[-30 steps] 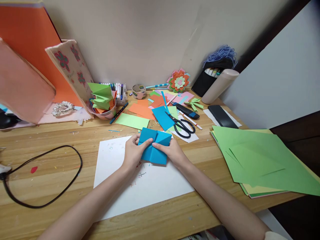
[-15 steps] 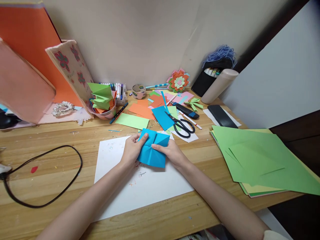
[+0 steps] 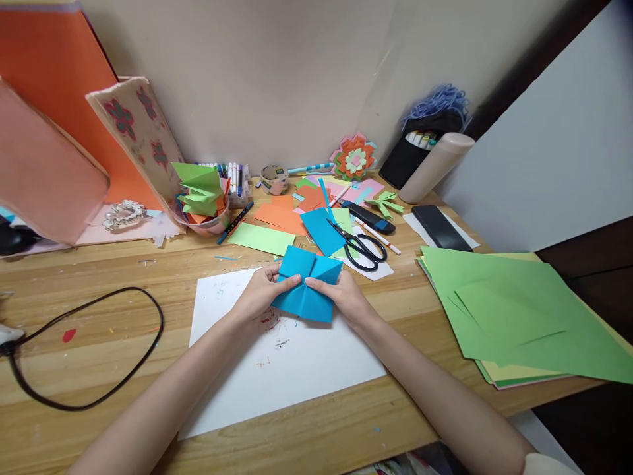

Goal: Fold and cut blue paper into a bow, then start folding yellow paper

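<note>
A folded blue origami paper (image 3: 307, 305), square with flaps meeting at its centre, is held up over a white sheet (image 3: 237, 389). My left hand (image 3: 262, 292) grips its left side, thumb pressed on the front near the centre and fingers behind. From the right side, my right hand (image 3: 346, 298) pinches it too, its thumb tip also close to the centre. The fingers behind the paper are mostly hidden. Just beyond it lie black-handled scissors (image 3: 363, 249) and a flat blue paper piece (image 3: 321, 231).
Green sheets (image 3: 514, 310) are stacked on the right. Behind are a utility knife (image 3: 370, 216), a black phone (image 3: 440, 227), a paper flower (image 3: 353, 158), a tape roll (image 3: 274, 179) and a tub of paper scraps (image 3: 212, 227). A black cable (image 3: 161, 316) loops at left.
The blue origami paper has moved slightly up and to the right. My left thumb has slid from its upper left part down towards the centre, close to my right thumb.
</note>
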The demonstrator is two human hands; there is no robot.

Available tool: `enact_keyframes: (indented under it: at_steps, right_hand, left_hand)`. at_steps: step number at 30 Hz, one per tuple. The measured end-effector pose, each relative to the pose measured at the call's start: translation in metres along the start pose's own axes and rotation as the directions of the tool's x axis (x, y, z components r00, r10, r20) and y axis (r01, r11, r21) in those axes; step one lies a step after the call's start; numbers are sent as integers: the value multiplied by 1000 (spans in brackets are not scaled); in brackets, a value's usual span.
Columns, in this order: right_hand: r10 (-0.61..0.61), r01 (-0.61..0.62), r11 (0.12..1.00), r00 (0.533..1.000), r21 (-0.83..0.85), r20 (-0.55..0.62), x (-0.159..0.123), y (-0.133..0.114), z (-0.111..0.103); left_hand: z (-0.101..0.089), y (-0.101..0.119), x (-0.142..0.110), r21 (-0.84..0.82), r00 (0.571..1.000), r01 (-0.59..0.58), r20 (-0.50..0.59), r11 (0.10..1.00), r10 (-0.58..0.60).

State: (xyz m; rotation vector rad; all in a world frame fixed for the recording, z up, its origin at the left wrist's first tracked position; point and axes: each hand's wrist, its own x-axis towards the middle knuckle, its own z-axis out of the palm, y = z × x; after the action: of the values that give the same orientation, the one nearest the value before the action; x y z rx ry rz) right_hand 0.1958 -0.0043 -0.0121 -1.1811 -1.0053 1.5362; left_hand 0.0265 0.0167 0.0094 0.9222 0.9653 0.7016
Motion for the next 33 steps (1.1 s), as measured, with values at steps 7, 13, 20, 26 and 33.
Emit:
enact_keyframes:
  at_steps: [7,13,20,26,33]
  right_hand:
    - [-15,15,999,1000,41,2,0,2,2]
    - [-16,16,1000,1000,12,15,-1,1,0]
    - [31,-19,983,998,-185,62,-6,-2,3]
    - [30,-17,979,997,-203,65,-9,-5,8]
    - [71,-48,970,994,-240,87,-7,-3,6]
  left_hand:
    - [-4,-1,1,-115,996,49,74,992,-41]
    - [-4,0,0,-141,997,63,56,988,-55]
    - [2,5,-5,120,992,90,-100,989,-78]
    - [3,2,-7,88,981,137,-147,987,-123]
    - [13,0,-8,199,935,17,-351,980,55]
